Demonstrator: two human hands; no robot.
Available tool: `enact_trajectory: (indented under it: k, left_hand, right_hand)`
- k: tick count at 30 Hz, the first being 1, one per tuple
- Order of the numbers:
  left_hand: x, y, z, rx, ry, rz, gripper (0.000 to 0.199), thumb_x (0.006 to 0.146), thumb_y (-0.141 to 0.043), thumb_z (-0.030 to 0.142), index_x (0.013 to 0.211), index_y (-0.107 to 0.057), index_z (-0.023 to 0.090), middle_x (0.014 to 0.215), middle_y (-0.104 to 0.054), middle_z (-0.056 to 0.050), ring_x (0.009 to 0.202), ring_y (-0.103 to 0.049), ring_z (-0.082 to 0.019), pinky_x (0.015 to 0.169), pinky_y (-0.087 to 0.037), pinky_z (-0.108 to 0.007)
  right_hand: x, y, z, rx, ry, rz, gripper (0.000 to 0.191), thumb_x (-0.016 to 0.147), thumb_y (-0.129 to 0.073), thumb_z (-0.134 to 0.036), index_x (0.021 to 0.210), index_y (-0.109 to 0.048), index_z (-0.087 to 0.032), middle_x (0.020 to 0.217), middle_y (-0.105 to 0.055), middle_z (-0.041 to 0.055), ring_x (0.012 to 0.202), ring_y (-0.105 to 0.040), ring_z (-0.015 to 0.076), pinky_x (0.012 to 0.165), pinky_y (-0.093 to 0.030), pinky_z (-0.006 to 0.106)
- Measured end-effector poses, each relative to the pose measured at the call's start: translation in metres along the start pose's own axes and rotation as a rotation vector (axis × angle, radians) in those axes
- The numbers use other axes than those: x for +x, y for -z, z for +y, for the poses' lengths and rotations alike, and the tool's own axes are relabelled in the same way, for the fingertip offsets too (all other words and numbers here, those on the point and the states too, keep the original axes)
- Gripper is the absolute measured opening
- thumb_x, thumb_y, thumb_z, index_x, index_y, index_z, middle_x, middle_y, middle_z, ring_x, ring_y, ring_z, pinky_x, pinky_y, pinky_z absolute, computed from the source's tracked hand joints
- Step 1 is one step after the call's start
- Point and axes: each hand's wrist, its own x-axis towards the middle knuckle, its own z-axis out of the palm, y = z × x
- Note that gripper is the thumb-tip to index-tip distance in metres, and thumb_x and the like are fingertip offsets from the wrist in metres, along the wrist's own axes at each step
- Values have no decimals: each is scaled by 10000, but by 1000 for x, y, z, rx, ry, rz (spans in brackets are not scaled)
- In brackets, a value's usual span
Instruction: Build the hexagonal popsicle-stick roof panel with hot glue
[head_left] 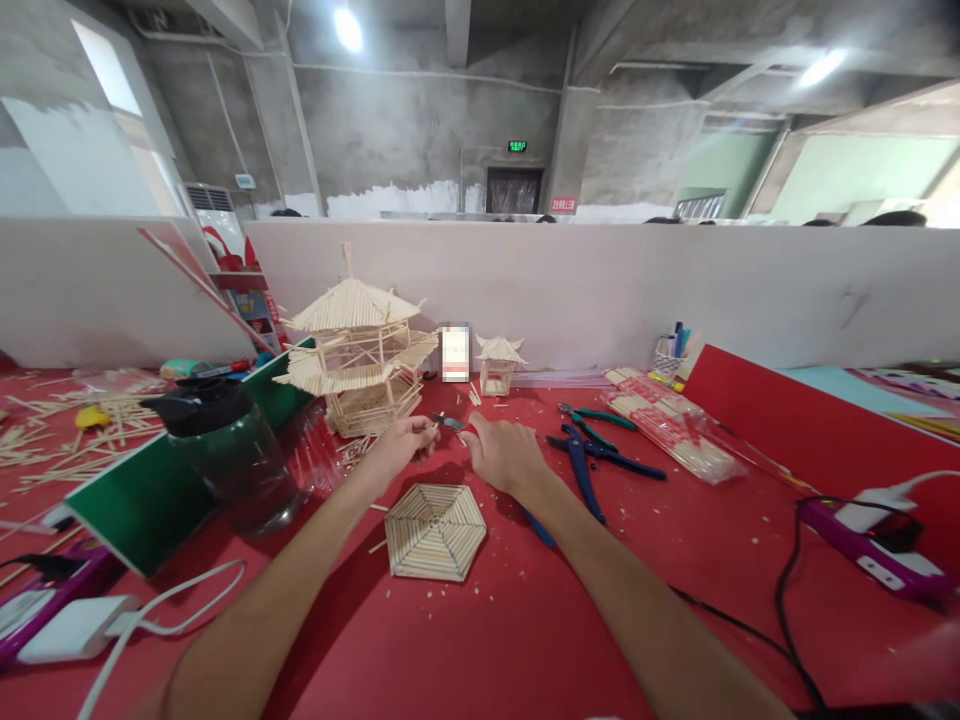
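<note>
"What lies out to the left of your fingers?"

"Beyond my left hand (411, 440) and to its left stands a pale, tiered pagoda model made of thin wooden sticks (356, 350)"

"And the left fingers themselves?"

"Curled in and pinched on a short, pale wooden piece (436, 426); most of it is hidden, so I can't tell how its long axis runs"

"What is on my side of them?"

"A flat, hexagonal panel of pale wooden sticks with dark lines spreading from its middle (435, 532). It lies nearer to me than either set of fingers, between my forearms, touched by neither; the left fingertips are the nearer ones. It is about as wide as deep, with no clear long axis"

"Which relation counts most?"

"I'd judge it's the small, red-handled tool with a grey metal head (450, 423) against that pinched piece: the tool points leftwards from my right fingers, its head just beside the left fingertips"

"And the right fingers?"

"My right hand (506, 455) is closed around the red handle. To the right, apart from those fingers, lie dark-blue-handled metal cutters (581, 475)"
</note>
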Motion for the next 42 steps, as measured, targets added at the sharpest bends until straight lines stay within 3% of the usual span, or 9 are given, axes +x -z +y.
enact_trajectory:
  k: [3,7,9,11,15,18,29,35,42]
  left_hand:
    - [-5,0,7,-41,52,-4,229,673,-711,330,613,-570,159,518,-519,27,465,-435,-82,474,-297,-199]
    - [-19,-6,21,-89,152,-168,218,672,-715,352,686,-619,156,537,-533,21,473,-425,-78,471,-285,-192]
    - [-23,-10,25,-114,104,-155,225,651,-731,347,669,-611,158,531,-540,19,481,-439,-81,485,-302,-194]
    - [-22,-11,25,-116,83,-111,228,631,-746,332,645,-603,155,528,-547,15,486,-455,-84,499,-320,-199]
    - [-16,-9,17,-131,83,-33,239,608,-766,324,633,-598,156,533,-558,15,479,-463,-88,499,-323,-206]
    - [-13,-7,12,-145,74,-27,283,595,-786,354,635,-587,156,528,-560,18,476,-458,-85,500,-319,-204]
    - [-10,-10,9,-154,31,-60,295,638,-760,366,647,-560,148,552,-561,21,504,-453,-74,514,-337,-186]
    - [-8,-6,11,-288,181,-44,214,630,-730,270,695,-568,147,532,-494,46,455,-381,-50,456,-264,-162]
    - [-7,-4,11,3,73,-26,230,659,-688,337,618,-563,149,539,-531,24,493,-429,-82,498,-310,-200]
  right_hand:
    - [4,-3,6,14,1,19,369,973,-327,-448,1191,-526,-227,954,-705,128,880,-671,289,747,-427,369]
    - [10,4,47,-9,-215,-5,373,975,-340,-418,1143,-560,-168,953,-704,165,882,-671,289,724,-412,351]
    - [10,14,68,26,-247,120,397,992,-278,-417,1174,-539,-180,949,-705,144,895,-664,281,718,-395,336]
    - [6,22,76,100,-172,208,395,1003,-242,-410,1155,-538,-197,947,-705,111,891,-655,260,709,-373,312]
    - [-5,22,55,173,118,152,307,993,-311,-388,1059,-549,-206,877,-699,64,833,-645,230,654,-319,278]
    - [-8,12,32,135,190,94,284,988,-328,-387,1027,-541,-204,848,-696,56,785,-641,224,616,-278,274]
    - [-4,2,21,0,158,13,329,989,-285,-416,1117,-520,-224,926,-704,77,806,-646,245,640,-316,287]
    - [1,5,17,-17,144,39,335,984,-296,-434,1115,-524,-227,922,-707,73,801,-652,248,635,-331,290]
    - [2,4,16,-35,111,-16,359,979,-291,-438,1152,-528,-231,951,-699,95,860,-652,267,706,-383,322]
